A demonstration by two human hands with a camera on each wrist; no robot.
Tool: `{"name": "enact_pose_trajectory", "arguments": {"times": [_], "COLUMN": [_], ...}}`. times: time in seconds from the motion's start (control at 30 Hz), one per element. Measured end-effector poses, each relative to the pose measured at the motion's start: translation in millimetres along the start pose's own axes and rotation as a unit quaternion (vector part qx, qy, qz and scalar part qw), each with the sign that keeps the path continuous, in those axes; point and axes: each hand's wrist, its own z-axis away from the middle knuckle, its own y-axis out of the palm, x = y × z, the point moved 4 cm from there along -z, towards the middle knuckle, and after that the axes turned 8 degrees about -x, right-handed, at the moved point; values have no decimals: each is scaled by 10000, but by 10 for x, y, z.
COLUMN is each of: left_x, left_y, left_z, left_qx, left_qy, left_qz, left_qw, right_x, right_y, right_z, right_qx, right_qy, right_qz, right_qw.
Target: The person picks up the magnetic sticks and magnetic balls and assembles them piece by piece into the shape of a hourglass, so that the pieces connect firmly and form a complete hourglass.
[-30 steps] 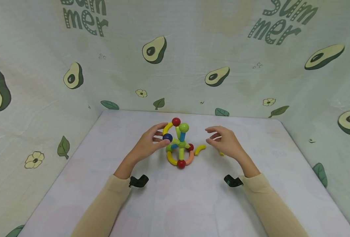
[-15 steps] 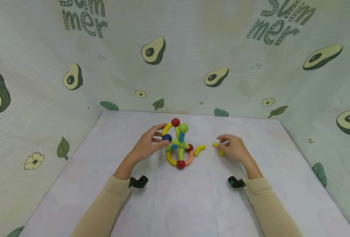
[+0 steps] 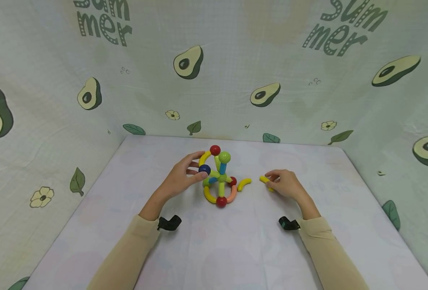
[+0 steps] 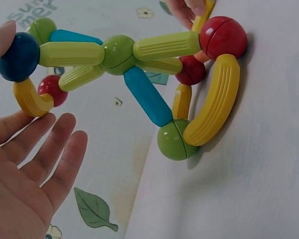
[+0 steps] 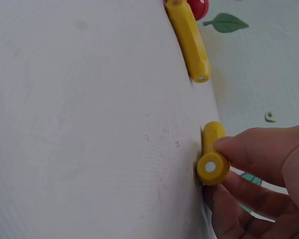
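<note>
A structure of magnetic building sticks and balls (image 3: pixel 222 188) stands on the table, with green, red and blue balls joined by straight and curved sticks. My left hand (image 3: pixel 179 176) holds its upper left side. In the left wrist view the thumb is on the dark blue ball (image 4: pixel 19 57), and the index finger is by an upper yellow curved stick (image 4: pixel 32 99); the other fingers are spread. Off to the right, my right hand (image 3: pixel 285 185) pinches a loose yellow curved stick (image 5: pixel 213 137) between thumb and fingers, low at the table surface.
Another yellow curved stick (image 3: pixel 244 184) lies on the table (image 3: pixel 214 249) between the structure and my right hand. Behind and at both sides hangs a pale cloth (image 3: pixel 221 100) printed with avocados and leaves.
My right hand has moved right and down to the farther yellow curved stick, and its fingers have closed on it. The left hand and the structure have stayed in place.
</note>
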Motion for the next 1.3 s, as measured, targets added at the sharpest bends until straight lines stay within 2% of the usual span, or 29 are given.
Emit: {"name": "enact_pose_trajectory", "arguments": {"times": [0.3, 0.53, 0.77, 1.03, 1.3], "left_x": [1, 0, -17, -20, -12], "left_y": [-15, -8, 14, 15, 8], "left_z": [16, 10, 2, 3, 8], "left_qx": [11, 18, 50, 27, 7], "left_qy": [-12, -27, -17, -16, 14], "left_qz": [53, 68, 22, -23, 14], "left_qw": [10000, 10000, 10000, 10000, 10000], "right_x": [9, 36, 165, 606, 1273], "right_y": [37, 12, -80, -291, -543], "right_z": [-2, 12, 28, -95, -279], "right_qx": [306, 270, 140, -163, -397], "right_qy": [114, 117, -139, -471, -903], "right_qz": [-102, -349, -575, -796, -1041], "right_qw": [9994, 9990, 9981, 9956, 9897]}}
